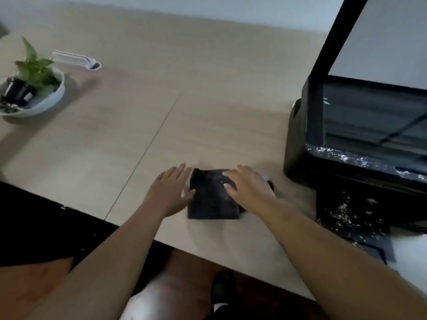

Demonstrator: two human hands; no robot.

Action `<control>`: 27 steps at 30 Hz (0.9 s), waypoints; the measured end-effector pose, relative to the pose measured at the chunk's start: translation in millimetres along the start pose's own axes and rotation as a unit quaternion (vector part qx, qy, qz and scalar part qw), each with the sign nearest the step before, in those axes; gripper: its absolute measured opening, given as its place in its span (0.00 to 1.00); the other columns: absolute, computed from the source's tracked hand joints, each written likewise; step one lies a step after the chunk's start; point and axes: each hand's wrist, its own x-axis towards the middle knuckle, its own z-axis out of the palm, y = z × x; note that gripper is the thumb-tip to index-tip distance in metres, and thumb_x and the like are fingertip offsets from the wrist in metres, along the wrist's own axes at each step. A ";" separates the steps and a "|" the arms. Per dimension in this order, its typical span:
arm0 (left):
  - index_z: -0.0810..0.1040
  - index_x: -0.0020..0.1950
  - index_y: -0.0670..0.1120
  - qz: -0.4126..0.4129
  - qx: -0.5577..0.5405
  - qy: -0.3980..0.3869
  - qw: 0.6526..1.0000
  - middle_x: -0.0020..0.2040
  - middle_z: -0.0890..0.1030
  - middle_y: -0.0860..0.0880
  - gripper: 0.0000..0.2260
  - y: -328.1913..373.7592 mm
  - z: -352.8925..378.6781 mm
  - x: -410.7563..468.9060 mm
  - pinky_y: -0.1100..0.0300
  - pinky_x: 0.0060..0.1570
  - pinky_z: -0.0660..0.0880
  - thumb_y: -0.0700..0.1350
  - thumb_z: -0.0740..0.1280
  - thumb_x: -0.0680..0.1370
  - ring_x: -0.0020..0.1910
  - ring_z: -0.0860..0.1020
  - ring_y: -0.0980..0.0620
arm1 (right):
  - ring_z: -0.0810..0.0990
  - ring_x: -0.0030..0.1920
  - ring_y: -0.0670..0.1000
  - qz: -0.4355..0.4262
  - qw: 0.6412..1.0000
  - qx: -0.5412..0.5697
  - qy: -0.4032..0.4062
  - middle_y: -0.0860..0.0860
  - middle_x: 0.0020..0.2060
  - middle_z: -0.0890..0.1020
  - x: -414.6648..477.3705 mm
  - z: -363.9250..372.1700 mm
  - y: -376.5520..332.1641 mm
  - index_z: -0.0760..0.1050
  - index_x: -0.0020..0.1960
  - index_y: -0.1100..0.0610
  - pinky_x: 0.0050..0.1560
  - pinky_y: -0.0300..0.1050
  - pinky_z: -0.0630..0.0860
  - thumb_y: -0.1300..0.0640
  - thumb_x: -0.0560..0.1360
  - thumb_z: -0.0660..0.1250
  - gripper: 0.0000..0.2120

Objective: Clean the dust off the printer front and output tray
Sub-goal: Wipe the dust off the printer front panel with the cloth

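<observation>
The right hand [250, 187] is lying flat on the folded cloth [211, 204] on the tabletop [138, 116], its fingers [232, 175] straight and slightly spread, the left hand [169, 189] is touching the cloth's left edge with straight fingers, and the dusty printer [360, 158] and tray [351, 213] are sitting to the right, nearer the right hand.

Single head-worn wide-angle view, set above the near edge of the desk [208, 100] and looking forward and steeply down, near enough that the wearer's two forearms [104, 262] enter from the bottom border and end at mid-frame. The view faces across the desk toward the pale wall [208, 5] along the top border, with the printer [300, 158] cut off by the right border and a planted bowl [55, 100] close to the left border. Below the desk's near edge, the floor [30, 287] and the wearer's knee [166, 287] fill the lower left corner and centre.
</observation>
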 end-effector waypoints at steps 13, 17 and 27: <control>0.50 0.81 0.53 -0.008 -0.014 -0.006 1.000 0.81 0.49 0.52 0.31 -40.1 69.6 -4.9 0.48 0.76 0.46 0.59 0.41 0.78 0.80 0.49 0.46 | 0.33 0.76 0.62 0.032 0.989 -0.106 -0.101 0.51 0.78 0.39 23.6 94.4 -22.8 0.35 0.76 0.37 0.70 0.71 0.37 0.20 0.66 0.49 0.46; 0.57 0.80 0.51 0.002 -0.008 0.030 1.000 0.80 0.56 0.49 0.27 -44.6 79.0 -8.1 0.46 0.75 0.53 0.56 0.49 0.81 0.78 0.57 0.44 | 0.45 0.77 0.63 0.040 0.989 -0.132 -0.059 0.52 0.78 0.50 21.7 102.8 -22.5 0.46 0.77 0.39 0.69 0.69 0.50 0.23 0.68 0.48 0.42; 0.60 0.79 0.50 0.003 -0.009 0.054 0.999 0.80 0.58 0.49 0.26 -44.0 81.5 -8.2 0.48 0.75 0.50 0.56 0.50 0.82 0.78 0.58 0.45 | 0.74 0.42 0.57 0.036 0.972 -0.193 0.130 0.53 0.45 0.77 19.9 117.7 -37.5 0.70 0.70 0.49 0.42 0.51 0.69 0.45 0.68 0.67 0.30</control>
